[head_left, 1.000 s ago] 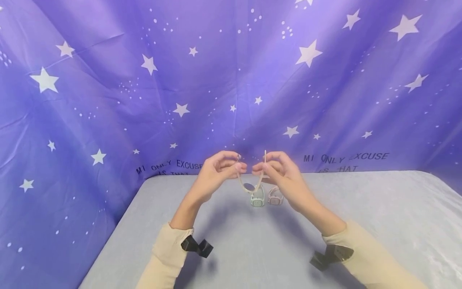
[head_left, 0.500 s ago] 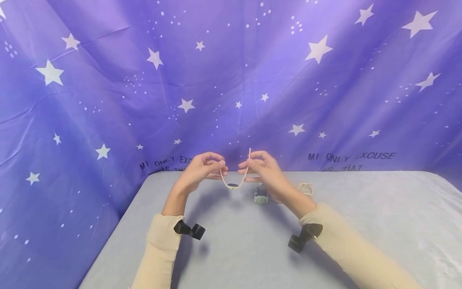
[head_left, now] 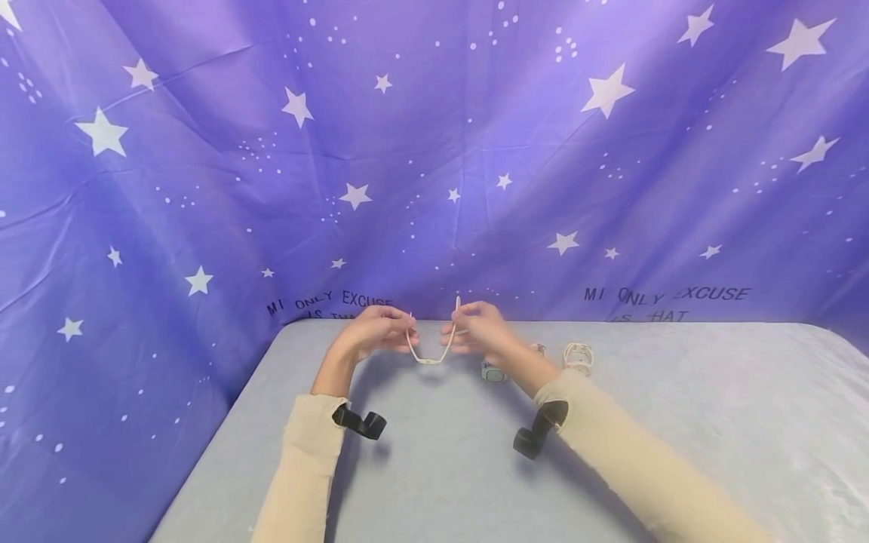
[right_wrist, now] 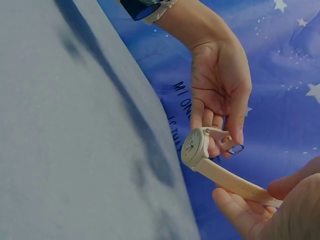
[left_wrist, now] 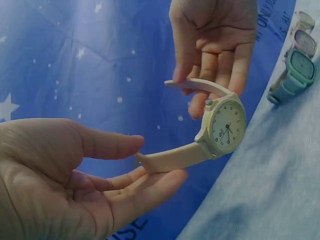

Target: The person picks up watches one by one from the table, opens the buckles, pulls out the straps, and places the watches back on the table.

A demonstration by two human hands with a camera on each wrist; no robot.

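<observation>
A cream wristwatch [left_wrist: 227,127] with a round white dial hangs between both hands, its strap unbuckled and bent into a U. My left hand [head_left: 372,332] pinches the buckle end of the strap between thumb and fingers; the metal buckle [right_wrist: 236,148] sticks out past the fingertips in the right wrist view. My right hand [head_left: 478,329] pinches the strap's other end, and its tip pokes up above the fingers. In the head view the watch case is low at the bottom of the U, over the far part of the table.
A grey cloth-covered table [head_left: 434,467] spreads below, with a purple star-patterned curtain [head_left: 434,151] behind it. Beyond the right forearm stand a green watch [left_wrist: 300,67], a pink watch [left_wrist: 304,42] and a cream watch [head_left: 578,358], partly hidden by the arm in the head view.
Both hands have moved left with the wristwatch, then lowered slightly. The watches on the table show differently past the right arm. Both hands keep their pinch on the strap.
</observation>
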